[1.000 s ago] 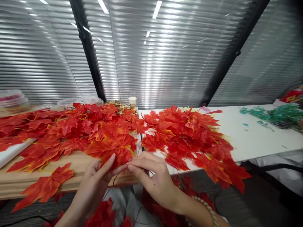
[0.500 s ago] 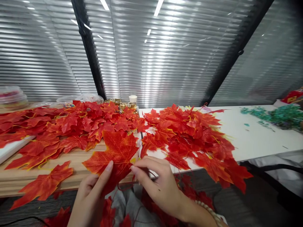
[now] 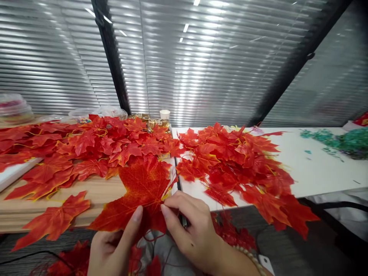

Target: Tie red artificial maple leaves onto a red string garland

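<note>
A large red artificial maple leaf [image 3: 140, 188] with yellow-orange edges is held up in front of me, above the table's front edge. My left hand [image 3: 115, 241] grips its lower left part, thumb on top and fingers hidden beneath. My right hand [image 3: 189, 226] pinches the leaf's stem end, where a small yellow bit shows by the fingertips. A thin dark red cord [image 3: 151, 238] loops below the leaf between both hands. A single loose leaf [image 3: 54, 218] lies at the wooden table's front edge, left of my left hand.
Heaped red leaves [image 3: 94, 143] cover the wooden table [image 3: 99, 193]. Another leaf pile [image 3: 230, 161] hangs over the front of the white table [image 3: 304, 165]. Green foliage [image 3: 353, 142] lies far right. A paper cup [image 3: 165, 114] and plastic containers [image 3: 14, 109] stand at the back.
The held leaf has tilted and swung slightly, its left tip now lower. Both hands remain on it, and my left hand sits a little lower. The camera view has shifted slightly.
</note>
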